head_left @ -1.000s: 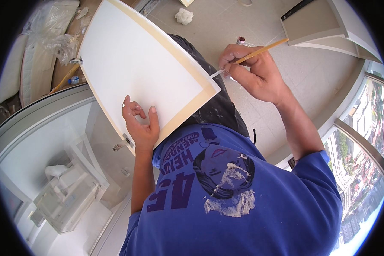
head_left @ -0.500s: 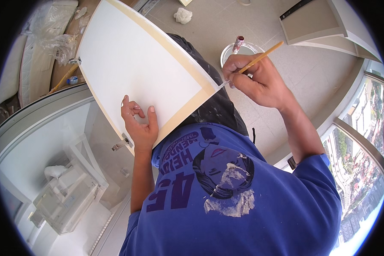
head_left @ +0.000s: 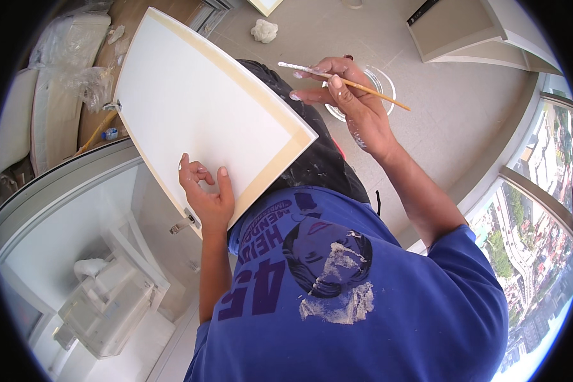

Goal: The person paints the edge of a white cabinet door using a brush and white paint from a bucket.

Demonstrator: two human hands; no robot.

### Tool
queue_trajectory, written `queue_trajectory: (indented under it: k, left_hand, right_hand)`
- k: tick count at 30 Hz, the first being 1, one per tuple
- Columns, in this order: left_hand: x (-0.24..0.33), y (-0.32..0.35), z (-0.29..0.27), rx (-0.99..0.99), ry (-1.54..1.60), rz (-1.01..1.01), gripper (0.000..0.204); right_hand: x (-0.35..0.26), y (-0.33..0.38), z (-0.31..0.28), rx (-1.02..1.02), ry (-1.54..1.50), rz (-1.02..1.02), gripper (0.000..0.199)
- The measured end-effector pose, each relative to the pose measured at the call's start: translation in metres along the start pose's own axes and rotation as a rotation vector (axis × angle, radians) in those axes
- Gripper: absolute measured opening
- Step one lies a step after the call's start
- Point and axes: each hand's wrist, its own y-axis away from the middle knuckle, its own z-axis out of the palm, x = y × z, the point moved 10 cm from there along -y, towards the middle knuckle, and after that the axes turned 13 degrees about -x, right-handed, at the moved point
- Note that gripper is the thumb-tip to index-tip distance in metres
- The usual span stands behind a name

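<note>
A white cabinet door (head_left: 200, 89) with masking tape (head_left: 261, 181) along its edges lies tilted across my lap. My left hand (head_left: 209, 202) rests on the door's near part, fingers loosely curled and apart, holding nothing. In my right hand (head_left: 363, 114), raised past the door's right corner, a thin paintbrush (head_left: 388, 98) is pinched between thumb and fingers. Its white-coated tip points left, above the door's right edge and apart from it. White paint spots mark my right fingers and wrist. Metal hinges (head_left: 183, 224) stick out from the door's left edge.
Behind my right hand, a round container (head_left: 386, 79) stands on the tiled floor, partly hidden. A crumpled white wad (head_left: 264, 31) lies farther off. A pale cabinet piece (head_left: 468, 38) is at far right, beside windows. Glass (head_left: 102, 191) and plastic-wrapped items (head_left: 76, 57) are on the left.
My right hand has lifted the paintbrush off the door's right corner and swung it up and left, turning its tip leftward. My left hand stays on the door, which has shifted slightly in view.
</note>
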Motion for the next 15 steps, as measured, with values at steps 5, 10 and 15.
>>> queue_trajectory:
  k: [5,10,15]
  left_hand:
    - [0.0,-0.001,-0.001,-0.005,0.038,-0.007,0.081]
    - [0.003,-0.002,0.0,-0.015,0.043,-0.005,0.079]
    - [0.003,-0.002,0.0,-0.016,0.04,0.005,0.079]
  right_hand:
    - [0.005,0.006,0.015,0.038,0.001,-0.057,0.045]
    - [0.003,0.011,0.018,0.034,0.055,-0.105,0.045]
    - [-0.009,0.018,0.023,0.003,0.136,-0.111,0.046]
